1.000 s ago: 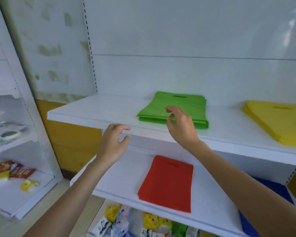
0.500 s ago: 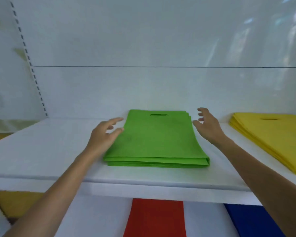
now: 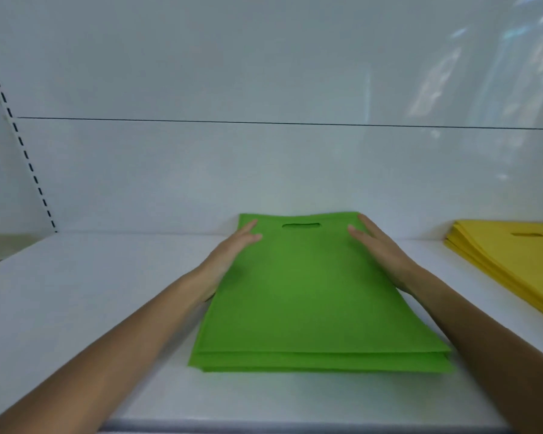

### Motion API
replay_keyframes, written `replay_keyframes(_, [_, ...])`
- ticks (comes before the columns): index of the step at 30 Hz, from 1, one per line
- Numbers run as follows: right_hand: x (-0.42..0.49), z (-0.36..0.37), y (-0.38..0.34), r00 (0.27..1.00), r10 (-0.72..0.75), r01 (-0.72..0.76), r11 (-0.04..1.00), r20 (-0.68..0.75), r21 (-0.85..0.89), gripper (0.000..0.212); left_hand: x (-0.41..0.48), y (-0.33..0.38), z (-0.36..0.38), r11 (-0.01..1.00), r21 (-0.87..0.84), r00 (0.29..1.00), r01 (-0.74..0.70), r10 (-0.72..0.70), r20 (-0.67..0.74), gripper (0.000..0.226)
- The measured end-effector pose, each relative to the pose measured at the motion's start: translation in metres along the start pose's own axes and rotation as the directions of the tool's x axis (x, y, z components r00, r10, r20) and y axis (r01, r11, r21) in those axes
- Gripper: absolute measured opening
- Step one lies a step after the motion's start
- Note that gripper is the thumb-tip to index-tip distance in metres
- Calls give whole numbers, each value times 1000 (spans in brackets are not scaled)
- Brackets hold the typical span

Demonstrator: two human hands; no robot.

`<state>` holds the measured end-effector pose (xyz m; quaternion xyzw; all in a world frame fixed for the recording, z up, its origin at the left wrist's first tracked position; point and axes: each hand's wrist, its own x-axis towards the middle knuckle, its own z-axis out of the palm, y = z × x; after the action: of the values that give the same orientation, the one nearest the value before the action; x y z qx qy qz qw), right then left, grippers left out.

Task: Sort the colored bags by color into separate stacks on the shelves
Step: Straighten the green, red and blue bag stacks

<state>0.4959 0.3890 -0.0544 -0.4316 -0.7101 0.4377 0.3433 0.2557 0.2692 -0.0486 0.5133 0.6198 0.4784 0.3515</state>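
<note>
Now both forearms reach forward over the white shelf (image 3: pixel 76 308), one on each side of the stack of green bags (image 3: pixel 311 302). The left hand (image 3: pixel 229 258) lies along the stack's left edge, its fingers straight and together, their tips on the top bag near the far left corner. The right hand (image 3: pixel 383 255) mirrors it along the right edge, fingers straight, resting beside the handle slot (image 3: pixel 301 226). Neither hand grips anything. The green stack sits mid-shelf with its far end close to the back panel, and the yellow bags (image 3: pixel 508 261) lie well apart to the right. Half a second ago the hands were spread wider, the right one clear of the stack with loosely curled fingers. They have since closed onto the edges, further back.
</note>
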Motion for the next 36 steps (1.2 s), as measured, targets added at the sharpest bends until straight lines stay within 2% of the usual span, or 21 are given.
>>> replay_keyframes(2, [-1,1,1,999,-48,49,996,8,-80,61,3,-2,4,994,106,1000,-6,5,16,101])
replay_keyframes(4, [-2,5,0,998,-61,63,985,18,-162,59,4,-8,5,987,162,1000,-5,2,18,83])
replay_keyframes(6, [-3,6,-1,999,-36,37,993,10,-109,60,1,-7,7,987,157,999,-21,16,32,70])
replay_keyframes(8, [-3,0,-4,999,-23,24,1000,-42,17,59,0,-7,8,988,147,999,-42,43,-4,73])
replay_keyframes(10, [-3,-7,-4,997,24,-11,981,-67,192,52,1,-9,3,999,39,994,-23,27,-106,74])
replay_keyframes(12, [-3,-6,-5,997,82,-81,963,7,257,42,1,-11,0,985,-170,988,-11,-15,-153,70])
replay_keyframes(13, [-1,-5,-1,994,100,-106,963,33,246,57,2,-13,-1,972,-234,988,-8,-30,-154,71])
replay_keyframes(15, [17,-10,26,992,92,-107,976,85,189,104,-1,-9,0,958,-287,991,16,-54,-126,78])
replay_keyframes(16, [25,-13,35,992,75,-94,976,101,195,111,-3,-7,0,946,-324,993,22,-59,-103,78])
replay_keyframes(17, [25,-13,34,990,70,-96,971,125,217,107,-6,-7,0,930,-367,996,36,-65,-67,73])
replay_keyframes(19, [7,-10,8,989,81,-108,968,124,228,74,-9,-8,-2,903,-430,999,27,-43,-28,63])
replay_keyframes(20, [2,-8,4,987,94,-119,971,127,208,59,-8,-10,-3,899,-438,999,9,-28,-38,63])
replay_keyframes(21, [0,-8,5,988,99,-120,974,117,194,55,-6,-10,-3,905,-426,997,-5,-27,-68,67])
replay_keyframes(23, [1,-6,9,991,113,-123,977,65,176,63,-4,-11,-2,925,-379,993,1,-45,-105,82])
replay_keyframes(25, [1,-2,7,995,91,-97,981,43,167,68,-8,-8,2,950,-309,996,35,-59,-67,89])
replay_keyframes(28, [-4,-4,5,992,105,-117,973,67,198,68,-13,-2,3,922,-382,998,62,-59,21,72])
replay_keyframes(30, [-10,-6,-3,989,118,-131,977,86,169,67,-15,4,0,954,-299,999,33,-22,42,43])
replay_keyframes(31, [-14,-9,-6,990,120,-127,988,79,90,65,-21,6,-3,986,-164,999,34,-34,6,32])
replay_keyframes(32, [-17,-14,-9,991,121,-120,993,64,-18,64,-28,5,-10,998,-2,997,56,-56,-60,31])
replay_keyframes(34, [-32,-28,-16,986,152,-136,967,62,-216,68,-51,4,-24,950,284,985,131,-92,-148,61])
replay_keyframes(36, [-59,-43,-25,964,218,-159,930,149,-333,68,-85,8,-28,908,391,987,148,-109,-119,88])
